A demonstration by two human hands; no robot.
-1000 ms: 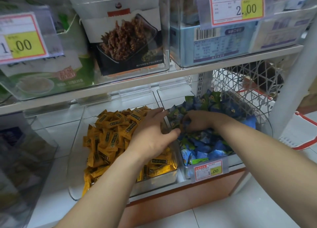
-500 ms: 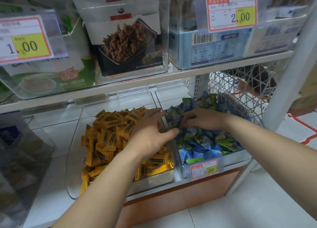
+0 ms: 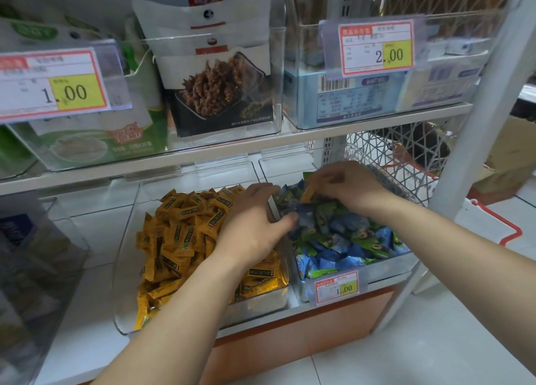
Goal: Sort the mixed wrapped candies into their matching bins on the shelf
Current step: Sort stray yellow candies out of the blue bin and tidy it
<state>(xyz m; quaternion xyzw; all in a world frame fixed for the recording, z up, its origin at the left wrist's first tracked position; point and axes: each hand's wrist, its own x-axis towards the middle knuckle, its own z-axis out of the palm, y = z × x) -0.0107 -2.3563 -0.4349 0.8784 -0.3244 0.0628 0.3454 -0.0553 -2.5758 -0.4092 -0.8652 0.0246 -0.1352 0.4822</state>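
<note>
Right hand [image 3: 352, 189]: has risen from digging in the blue-green bin [image 3: 385, 271], now pinching a stray yellow candy [image 3: 307, 195] above it.
Left hand [image 3: 255, 228]: still spread, relaxed, holding nothing, on the yellow bin [image 3: 124, 283].
Meaning: misfit found; probably goes left next.

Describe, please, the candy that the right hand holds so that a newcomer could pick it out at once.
On the lower shelf, find the right-hand clear bin, full of blue and green candies. Over its back part the right hand pinches one candy. It is the only orange wrapper among the blue and green ones.
</note>
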